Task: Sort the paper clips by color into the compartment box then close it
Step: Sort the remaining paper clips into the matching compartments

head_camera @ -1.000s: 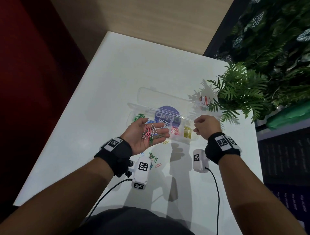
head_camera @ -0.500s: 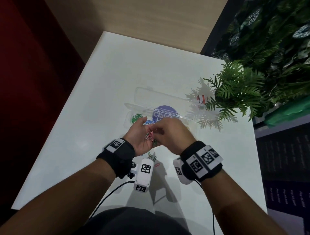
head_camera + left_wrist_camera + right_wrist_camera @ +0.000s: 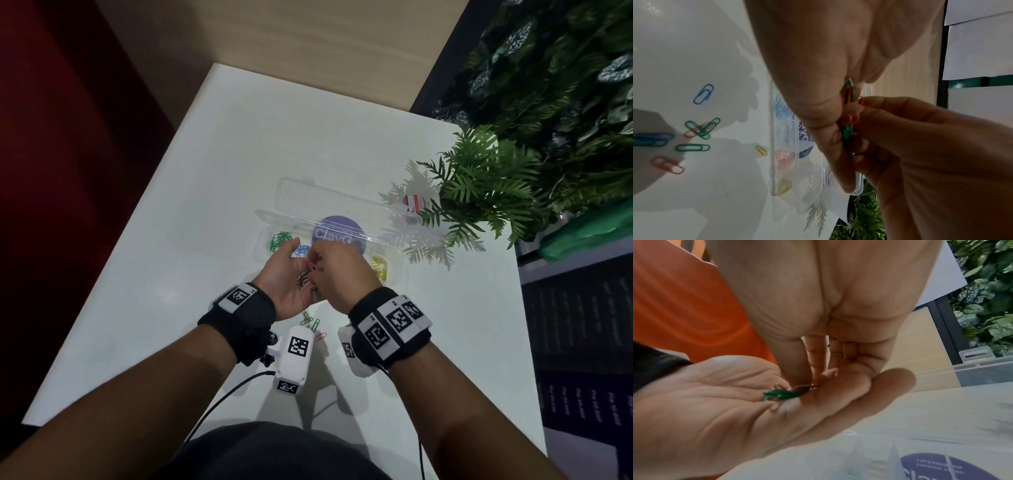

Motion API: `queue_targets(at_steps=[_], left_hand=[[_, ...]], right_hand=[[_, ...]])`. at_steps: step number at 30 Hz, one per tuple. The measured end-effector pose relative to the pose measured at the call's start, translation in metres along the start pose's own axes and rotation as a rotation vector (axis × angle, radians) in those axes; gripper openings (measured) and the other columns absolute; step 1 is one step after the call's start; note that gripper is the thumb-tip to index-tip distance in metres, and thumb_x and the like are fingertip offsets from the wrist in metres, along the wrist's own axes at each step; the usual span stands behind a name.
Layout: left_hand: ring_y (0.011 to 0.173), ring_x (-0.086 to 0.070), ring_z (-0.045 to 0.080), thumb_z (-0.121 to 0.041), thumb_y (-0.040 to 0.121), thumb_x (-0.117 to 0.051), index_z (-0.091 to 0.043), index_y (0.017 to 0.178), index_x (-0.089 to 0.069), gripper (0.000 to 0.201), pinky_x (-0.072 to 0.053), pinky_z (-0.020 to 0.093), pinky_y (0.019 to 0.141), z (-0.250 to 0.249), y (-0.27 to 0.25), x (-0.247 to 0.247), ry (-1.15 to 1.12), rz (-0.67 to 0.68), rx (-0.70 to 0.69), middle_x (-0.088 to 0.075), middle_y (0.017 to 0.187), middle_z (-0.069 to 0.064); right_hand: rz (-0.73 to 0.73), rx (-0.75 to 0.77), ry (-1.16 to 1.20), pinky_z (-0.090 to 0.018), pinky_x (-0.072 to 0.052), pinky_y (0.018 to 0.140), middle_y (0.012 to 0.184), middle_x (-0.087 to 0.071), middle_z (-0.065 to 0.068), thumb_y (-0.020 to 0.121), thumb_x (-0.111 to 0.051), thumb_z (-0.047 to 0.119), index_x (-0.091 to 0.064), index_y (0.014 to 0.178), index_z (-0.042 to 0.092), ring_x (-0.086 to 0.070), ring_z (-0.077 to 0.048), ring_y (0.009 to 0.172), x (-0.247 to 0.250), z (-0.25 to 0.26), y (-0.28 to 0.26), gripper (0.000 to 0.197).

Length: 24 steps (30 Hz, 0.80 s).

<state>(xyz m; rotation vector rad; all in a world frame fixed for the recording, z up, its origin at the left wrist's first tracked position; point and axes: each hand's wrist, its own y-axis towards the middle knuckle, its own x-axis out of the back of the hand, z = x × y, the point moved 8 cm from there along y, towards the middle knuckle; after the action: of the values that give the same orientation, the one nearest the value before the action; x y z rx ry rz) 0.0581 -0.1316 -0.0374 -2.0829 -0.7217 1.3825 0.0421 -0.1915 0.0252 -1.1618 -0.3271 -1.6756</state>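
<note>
My left hand (image 3: 291, 274) lies palm up in front of the clear compartment box (image 3: 394, 274), carrying a small pile of mixed paper clips (image 3: 305, 279). Over that palm, my right hand (image 3: 313, 270) has thumb and forefinger pinched on a reddish clip (image 3: 805, 386) beside a green clip (image 3: 781, 394). The box stands with its lid (image 3: 342, 202) open. It holds green clips (image 3: 279, 240) at the left, then blue clips (image 3: 303, 250), with yellow clips (image 3: 379, 265) at the right. Loose clips (image 3: 310, 320) lie on the table under my hands.
On the white table (image 3: 239, 154) near the box lie a blue clip (image 3: 703, 93), crossed green clips (image 3: 701, 128), a red clip (image 3: 667, 165) and a yellow clip (image 3: 761, 151). A fern (image 3: 486, 192) overhangs the box's right end.
A second ago my right hand was a fist at the box's right end. It has come left over the left palm and now picks in the pile.
</note>
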Motion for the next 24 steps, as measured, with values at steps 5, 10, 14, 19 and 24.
queue_targets(at_steps=[5, 10, 14, 19, 24], left_hand=[[0.053, -0.065, 0.016, -0.05, 0.1, -0.017, -0.002, 0.115, -0.056, 0.064, -0.054, 0.024, 0.052, 0.0, -0.002, -0.006, 0.035, 0.05, 0.011, -0.066, 0.063, 0.008], [0.057, -0.066, 0.018, -0.049, 0.1, -0.017, -0.002, 0.116, -0.055, 0.063, -0.057, 0.027, 0.059, -0.001, -0.005, -0.008, 0.057, 0.077, 0.014, -0.066, 0.062, 0.008], [0.069, -0.068, 0.024, -0.046, 0.1, -0.024, 0.0, 0.108, -0.058, 0.057, -0.059, 0.036, 0.072, 0.0, -0.003, -0.006, 0.032, 0.084, 0.028, -0.067, 0.072, 0.013], [0.086, -0.069, 0.033, -0.041, 0.1, -0.026, 0.004, 0.108, -0.061, 0.058, -0.051, 0.044, 0.092, -0.002, 0.0, -0.007, 0.047, 0.107, 0.018, -0.068, 0.092, 0.023], [0.1, -0.065, 0.043, -0.041, 0.1, -0.027, 0.008, 0.124, -0.053, 0.06, -0.055, 0.044, 0.085, -0.004, 0.005, 0.006, 0.014, 0.063, 0.05, -0.061, 0.118, 0.033]], right_hand=[[-0.007, 0.022, 0.043, -0.037, -0.05, 0.071, 0.087, -0.065, -0.011, 0.081, -0.055, 0.002, -0.061, 0.088, 0.008, -0.059, -0.026, 0.083, 0.0, 0.0, -0.001, 0.011], [-0.021, 0.025, 0.068, -0.033, -0.046, 0.066, 0.082, -0.063, -0.008, 0.082, -0.056, 0.003, -0.06, 0.081, 0.01, -0.057, -0.023, 0.075, 0.004, -0.003, 0.0, 0.008], [-0.043, -0.018, 0.227, -0.027, -0.048, 0.065, 0.073, -0.061, 0.002, 0.083, -0.061, 0.006, -0.063, 0.082, 0.013, -0.056, -0.012, 0.066, 0.011, -0.011, 0.001, 0.007], [-0.084, -0.036, 0.412, -0.013, -0.04, 0.051, 0.063, -0.058, 0.004, 0.082, -0.063, 0.005, -0.057, 0.073, 0.016, -0.05, -0.005, 0.052, 0.029, -0.022, 0.001, 0.015], [-0.219, -0.158, 0.635, -0.021, -0.045, 0.048, 0.062, -0.059, 0.001, 0.086, -0.061, 0.002, -0.058, 0.079, 0.008, -0.05, -0.008, 0.048, 0.052, -0.064, 0.003, 0.01]])
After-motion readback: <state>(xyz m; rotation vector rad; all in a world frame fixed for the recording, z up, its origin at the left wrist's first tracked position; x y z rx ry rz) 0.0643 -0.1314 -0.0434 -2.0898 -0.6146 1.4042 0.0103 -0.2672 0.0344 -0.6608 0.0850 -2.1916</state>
